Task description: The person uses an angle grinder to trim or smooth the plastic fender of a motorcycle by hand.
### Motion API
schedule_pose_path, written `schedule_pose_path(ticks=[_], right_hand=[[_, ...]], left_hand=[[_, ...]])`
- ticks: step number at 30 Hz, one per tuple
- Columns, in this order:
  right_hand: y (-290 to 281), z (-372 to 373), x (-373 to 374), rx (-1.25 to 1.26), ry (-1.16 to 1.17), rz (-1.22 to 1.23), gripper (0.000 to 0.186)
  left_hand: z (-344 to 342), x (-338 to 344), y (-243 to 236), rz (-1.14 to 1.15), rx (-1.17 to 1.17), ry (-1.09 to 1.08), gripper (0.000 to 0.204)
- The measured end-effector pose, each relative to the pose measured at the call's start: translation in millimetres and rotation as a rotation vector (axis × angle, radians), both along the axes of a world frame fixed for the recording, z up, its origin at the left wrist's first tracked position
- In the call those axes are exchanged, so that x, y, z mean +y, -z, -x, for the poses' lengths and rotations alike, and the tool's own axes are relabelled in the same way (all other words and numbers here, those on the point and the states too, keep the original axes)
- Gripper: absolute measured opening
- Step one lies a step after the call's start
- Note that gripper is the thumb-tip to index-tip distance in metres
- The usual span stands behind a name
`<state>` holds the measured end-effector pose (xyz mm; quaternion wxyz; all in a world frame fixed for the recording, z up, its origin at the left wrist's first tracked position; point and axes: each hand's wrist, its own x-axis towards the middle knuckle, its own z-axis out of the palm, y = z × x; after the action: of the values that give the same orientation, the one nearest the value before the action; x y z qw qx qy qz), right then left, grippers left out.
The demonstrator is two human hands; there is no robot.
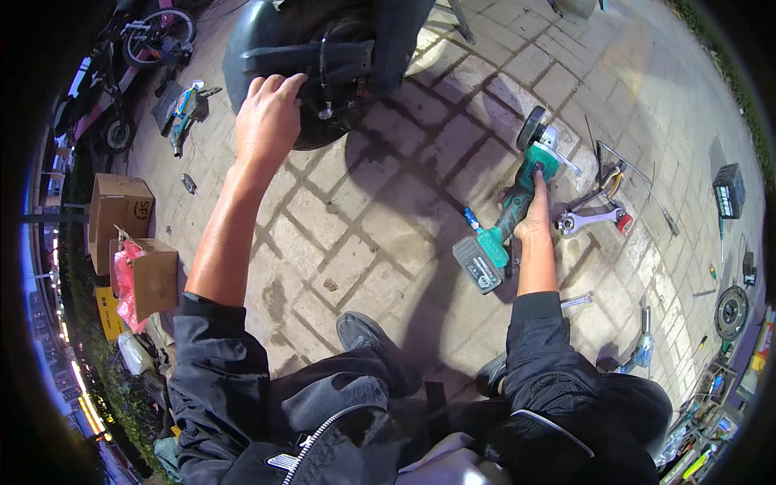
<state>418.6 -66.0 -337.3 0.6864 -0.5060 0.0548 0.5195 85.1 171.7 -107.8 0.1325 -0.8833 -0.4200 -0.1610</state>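
Green-and-black cordless angle grinder (511, 217): in the right hand (535, 222), ahead and to the right of the person's body. Fingers and palm wrap the handle, so that hand is clamped on it. Whether any of it touches the paving, can't make out.

Key relation: long axis runs diagonally, grey-faced battery pack (478, 265) at the near-left end, dark round disc (529, 128) at the far-right end. Extended forward, that line passes right of the black wheel-and-mudguard assembly (347, 61), not at it. Disc and assembly well apart, bare paving between.

Left hand (271, 113): well apart from the right, up at the assembly, fingers over the near edge of its black bar. Firm grip or just resting, can't make out. Left hand is nearer the assembly; only the right is on the grinder.

Around the grinder: pale purple metal wrench (594, 218) just right of the right hand, small silver wrench (578, 301) beside the right forearm, long thin screwdriver (670, 221) further right. Blue-and-silver tool (643, 352) lower right.

Far left: teal-and-black power tool (186, 117), two brown cardboard boxes (159, 279), pink bubble wrap (126, 275) spilling from the nearer one. Everything sits on grey brick paving (356, 271).
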Motion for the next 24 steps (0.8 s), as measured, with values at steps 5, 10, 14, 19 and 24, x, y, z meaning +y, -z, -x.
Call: schedule_pose_path(ticks=[5, 10, 14, 19, 24], right_hand=[[34, -15, 5, 0.044, 0.007, -0.004, 0.051], [32, -14, 13, 0.079, -0.052, -0.064, 0.045], [29, -14, 17, 0.118, -0.038, -0.087, 0.042], [32, -16, 14, 0.139, -0.010, -0.087, 0.043], [35, -18, 15, 0.163, -0.012, -0.111, 0.044]], left_hand=[[-7, 3, 10, -0.055, -0.001, 0.023, 0.030], [-7, -2, 6, -0.034, 0.025, 0.001, 0.027], [-11, -5, 1, -0.027, 0.062, -0.027, 0.029], [-13, -5, 5, -0.036, 0.118, -0.044, 0.030], [-7, -2, 4, -0.077, 0.157, -0.012, 0.030]])
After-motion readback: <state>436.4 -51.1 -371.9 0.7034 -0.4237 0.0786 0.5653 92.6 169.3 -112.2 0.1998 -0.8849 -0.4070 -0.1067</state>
